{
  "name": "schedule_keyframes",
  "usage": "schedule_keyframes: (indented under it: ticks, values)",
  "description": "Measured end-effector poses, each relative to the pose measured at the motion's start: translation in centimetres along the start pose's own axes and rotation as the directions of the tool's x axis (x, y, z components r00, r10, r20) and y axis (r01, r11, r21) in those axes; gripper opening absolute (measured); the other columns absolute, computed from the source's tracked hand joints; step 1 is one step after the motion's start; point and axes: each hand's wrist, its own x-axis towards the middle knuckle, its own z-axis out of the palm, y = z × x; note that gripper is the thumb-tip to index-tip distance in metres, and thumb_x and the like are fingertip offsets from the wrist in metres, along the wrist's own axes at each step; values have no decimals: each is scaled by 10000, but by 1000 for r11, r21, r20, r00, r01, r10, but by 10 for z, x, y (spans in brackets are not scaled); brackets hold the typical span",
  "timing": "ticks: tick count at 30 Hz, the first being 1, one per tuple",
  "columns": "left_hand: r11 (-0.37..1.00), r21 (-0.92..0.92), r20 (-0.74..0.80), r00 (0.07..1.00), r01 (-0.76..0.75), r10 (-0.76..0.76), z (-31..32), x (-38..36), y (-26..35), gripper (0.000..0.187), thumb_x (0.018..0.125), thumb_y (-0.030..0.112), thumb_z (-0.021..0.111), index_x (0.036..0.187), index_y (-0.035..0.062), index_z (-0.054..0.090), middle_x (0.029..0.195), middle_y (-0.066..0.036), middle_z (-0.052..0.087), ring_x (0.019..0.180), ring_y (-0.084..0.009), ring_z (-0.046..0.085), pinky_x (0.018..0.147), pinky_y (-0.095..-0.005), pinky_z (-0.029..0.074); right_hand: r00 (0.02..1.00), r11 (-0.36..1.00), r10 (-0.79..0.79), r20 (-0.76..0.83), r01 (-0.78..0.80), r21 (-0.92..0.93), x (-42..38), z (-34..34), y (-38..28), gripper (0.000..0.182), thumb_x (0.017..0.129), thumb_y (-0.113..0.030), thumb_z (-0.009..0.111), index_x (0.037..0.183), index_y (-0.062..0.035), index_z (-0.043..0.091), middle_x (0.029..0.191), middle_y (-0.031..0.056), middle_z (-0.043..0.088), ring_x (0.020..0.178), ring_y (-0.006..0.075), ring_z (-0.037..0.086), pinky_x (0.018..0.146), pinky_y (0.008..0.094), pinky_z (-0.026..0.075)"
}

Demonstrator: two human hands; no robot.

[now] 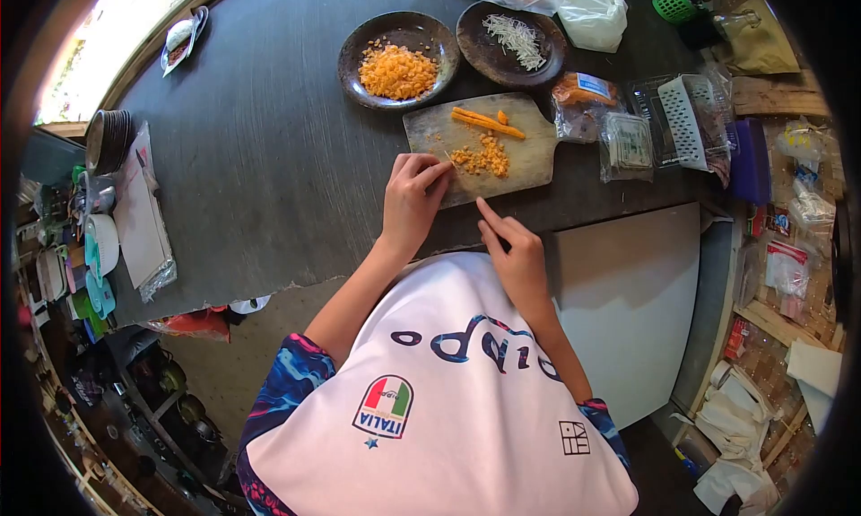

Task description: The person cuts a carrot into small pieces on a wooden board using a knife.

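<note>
A wooden cutting board bears orange sticks and a heap of chopped orange bits. At the board's lower left, my left hand is closed, fingertips pinched beside the chopped bits. A thin pale line shows at its fingertips, too small to identify. My right hand is just below the board's lower edge, index finger stretched toward it, the other fingers partly bent, and nothing visible in it. Behind the board are a dark plate of orange pieces and a dark plate of white strips.
Right of the board lie a plastic-wrapped orange packet, a clear packet and a white perforated tray. A white bag is at the back. Stacked dark dishes stand at the dark table's left edge.
</note>
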Motion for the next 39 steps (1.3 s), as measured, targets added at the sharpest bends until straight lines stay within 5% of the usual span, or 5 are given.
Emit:
schedule_keyframes:
  ticks: [39]
  values:
    - [999,31,44,999,-9,7,-3,-2,3,221,884,8,813,1100,51,833,1062,-94,742,1026,-293,674,878,-400,584,995,996,-83,-49,81,-24,19,17,11,436,1016,-137,736,1444,-221,726,863,141,689,760,349,703,716,458,558]
